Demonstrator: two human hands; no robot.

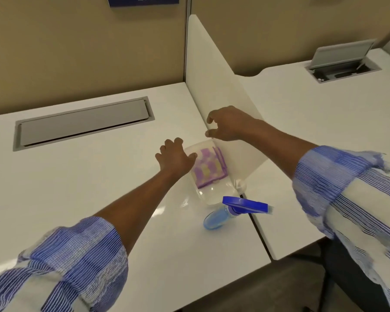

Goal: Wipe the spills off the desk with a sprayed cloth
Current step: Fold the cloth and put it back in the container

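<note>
A folded purple-and-yellow checked cloth (pixel 209 168) lies on the white desk (pixel 77 188) beside the divider, seen through a clear plastic container (pixel 214 194) lying over it. In front of that stands a small spray bottle (pixel 214 218) with blue liquid and a blue trigger head. My left hand (pixel 175 157) reaches over the desk, fingers loosely curled and apart, thumb touching the container's left side. My right hand (pixel 225 126) hovers above the container's far end, fingers curled apart, holding nothing. I cannot make out any spill.
A white divider panel (pixel 212 70) rises along the desk's right side, with a second desk (pixel 324 122) beyond it. A closed grey cable hatch (pixel 83 123) sits at the back left. An open hatch (pixel 342 61) is on the other desk. A dark chair (pixel 351 278) is at the lower right.
</note>
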